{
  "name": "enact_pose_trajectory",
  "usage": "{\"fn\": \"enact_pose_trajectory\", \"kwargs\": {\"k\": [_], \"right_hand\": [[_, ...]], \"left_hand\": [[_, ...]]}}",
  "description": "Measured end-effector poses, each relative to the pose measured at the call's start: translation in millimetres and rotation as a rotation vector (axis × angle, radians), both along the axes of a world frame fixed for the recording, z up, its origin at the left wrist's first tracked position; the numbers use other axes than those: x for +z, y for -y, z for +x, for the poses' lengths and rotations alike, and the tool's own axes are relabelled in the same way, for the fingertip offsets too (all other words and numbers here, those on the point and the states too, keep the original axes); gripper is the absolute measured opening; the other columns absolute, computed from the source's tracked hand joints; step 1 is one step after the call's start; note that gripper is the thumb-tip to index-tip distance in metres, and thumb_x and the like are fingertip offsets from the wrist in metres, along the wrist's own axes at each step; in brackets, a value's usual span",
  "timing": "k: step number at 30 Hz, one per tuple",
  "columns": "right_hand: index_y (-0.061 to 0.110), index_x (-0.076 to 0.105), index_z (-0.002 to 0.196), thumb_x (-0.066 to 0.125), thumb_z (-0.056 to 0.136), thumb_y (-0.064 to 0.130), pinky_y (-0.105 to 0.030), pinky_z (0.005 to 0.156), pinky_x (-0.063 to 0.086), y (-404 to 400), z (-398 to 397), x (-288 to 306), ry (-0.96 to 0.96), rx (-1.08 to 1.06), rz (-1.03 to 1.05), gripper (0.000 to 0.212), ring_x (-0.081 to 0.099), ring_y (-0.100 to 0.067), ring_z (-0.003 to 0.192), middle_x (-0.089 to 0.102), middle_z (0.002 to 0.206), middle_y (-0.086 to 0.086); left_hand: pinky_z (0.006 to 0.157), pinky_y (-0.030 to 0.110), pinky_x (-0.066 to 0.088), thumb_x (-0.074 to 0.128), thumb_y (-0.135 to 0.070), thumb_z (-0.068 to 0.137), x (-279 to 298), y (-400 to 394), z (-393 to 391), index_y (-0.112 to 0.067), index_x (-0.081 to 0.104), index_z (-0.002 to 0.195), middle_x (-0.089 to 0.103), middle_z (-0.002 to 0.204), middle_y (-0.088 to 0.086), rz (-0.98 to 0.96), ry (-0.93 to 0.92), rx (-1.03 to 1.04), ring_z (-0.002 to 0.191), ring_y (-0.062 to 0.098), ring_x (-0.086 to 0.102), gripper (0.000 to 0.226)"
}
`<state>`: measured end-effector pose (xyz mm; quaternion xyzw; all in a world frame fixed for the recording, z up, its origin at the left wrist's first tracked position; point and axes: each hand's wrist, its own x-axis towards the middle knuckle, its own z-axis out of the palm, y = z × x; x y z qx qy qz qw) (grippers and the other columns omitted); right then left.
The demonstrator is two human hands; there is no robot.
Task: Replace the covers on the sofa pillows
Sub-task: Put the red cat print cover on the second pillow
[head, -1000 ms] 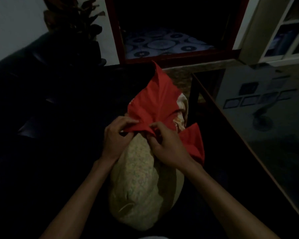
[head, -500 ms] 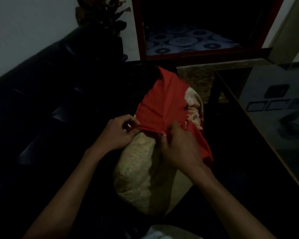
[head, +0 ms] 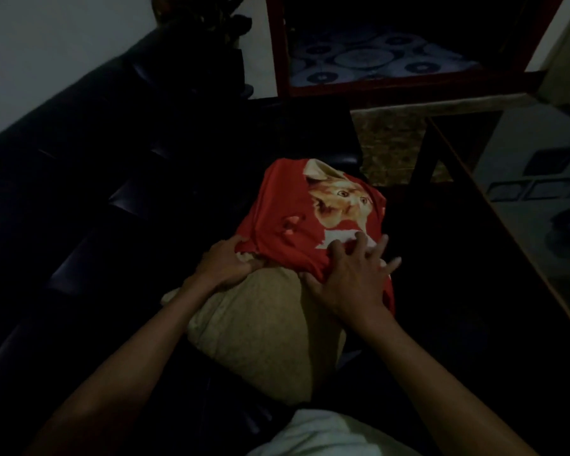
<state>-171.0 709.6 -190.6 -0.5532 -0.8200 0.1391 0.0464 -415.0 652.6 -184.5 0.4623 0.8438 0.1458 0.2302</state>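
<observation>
Both forearms are bare from the wrist back to the frame's edge at about seven and five o'clock, with no sleeve, cuff, watch, bracelet or strap showing on either. The left hand (head: 226, 263) and the right hand (head: 349, 274) are ungloved, and no ring can be made out on the fingers (head: 359, 240) in the dim light. At six o'clock, along the bottom edge, a rounded patch of pale, whitish garment (head: 326, 432) shows, plain and unmarked; what kind of clothing it is cannot be told.
</observation>
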Motion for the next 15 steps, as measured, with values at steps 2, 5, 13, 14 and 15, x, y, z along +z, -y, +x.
{"fn": "enact_pose_trajectory", "kwargs": {"k": [2, 5, 13, 14, 15], "right_hand": [[0.020, 0.030, 0.146, 0.055, 0.087, 0.071, -0.062, 0.109, 0.034, 1, -6, -12, -0.152, -0.057, -0.114, 0.082, 0.027, -0.055, 0.141, 0.021, 0.154, -0.025], [0.007, 0.031, 0.148, 0.061, 0.096, 0.040, -0.042, 0.084, 0.049, -9, -17, -9, -0.271, -0.046, -0.007, 0.069, 0.060, -0.045, 0.112, 0.038, 0.142, -0.026], [0.014, 0.046, 0.127, 0.066, 0.083, 0.013, -0.044, 0.082, 0.046, -82, -6, 94, -0.469, -0.056, 0.319, 0.049, 0.060, -0.039, 0.109, 0.058, 0.125, -0.015], [0.016, 0.047, 0.121, 0.065, 0.081, 0.010, -0.041, 0.077, 0.045, -86, 3, 108, -0.448, -0.046, 0.326, 0.045, 0.061, -0.037, 0.105, 0.060, 0.118, -0.013], [0.019, 0.049, 0.115, 0.066, 0.080, 0.009, -0.038, 0.073, 0.044, -87, 13, 117, -0.405, -0.016, 0.319, 0.040, 0.062, -0.035, 0.100, 0.062, 0.111, -0.010]], "left_hand": [[0.077, 0.032, 0.046, 0.063, -0.040, 0.081, 0, -3, 5, -0.036, 0.060, 0.113, 0.068, 0.111, 0.003, 0.093, -0.166, 0.009, 0.101, 0.032, 0.065, 0.032], [0.066, 0.030, 0.042, 0.058, -0.018, 0.083, 13, -19, 20, -0.026, 0.062, 0.089, 0.068, 0.085, 0.006, 0.302, -0.179, 0.048, 0.084, 0.032, 0.065, 0.010], [0.056, 0.025, 0.038, 0.068, -0.013, 0.089, 57, -57, 48, -0.022, 0.057, 0.073, 0.059, 0.066, -0.007, 0.653, 0.198, 0.170, 0.066, 0.011, 0.056, 0.021], [0.058, 0.025, 0.041, 0.070, -0.016, 0.090, 56, -58, 60, -0.022, 0.058, 0.073, 0.060, 0.068, -0.007, 0.653, 0.268, 0.147, 0.065, 0.009, 0.056, 0.021], [0.064, 0.025, 0.045, 0.071, -0.018, 0.090, 49, -58, 72, -0.022, 0.060, 0.077, 0.064, 0.072, -0.006, 0.639, 0.355, 0.128, 0.067, 0.008, 0.059, 0.017]]}}
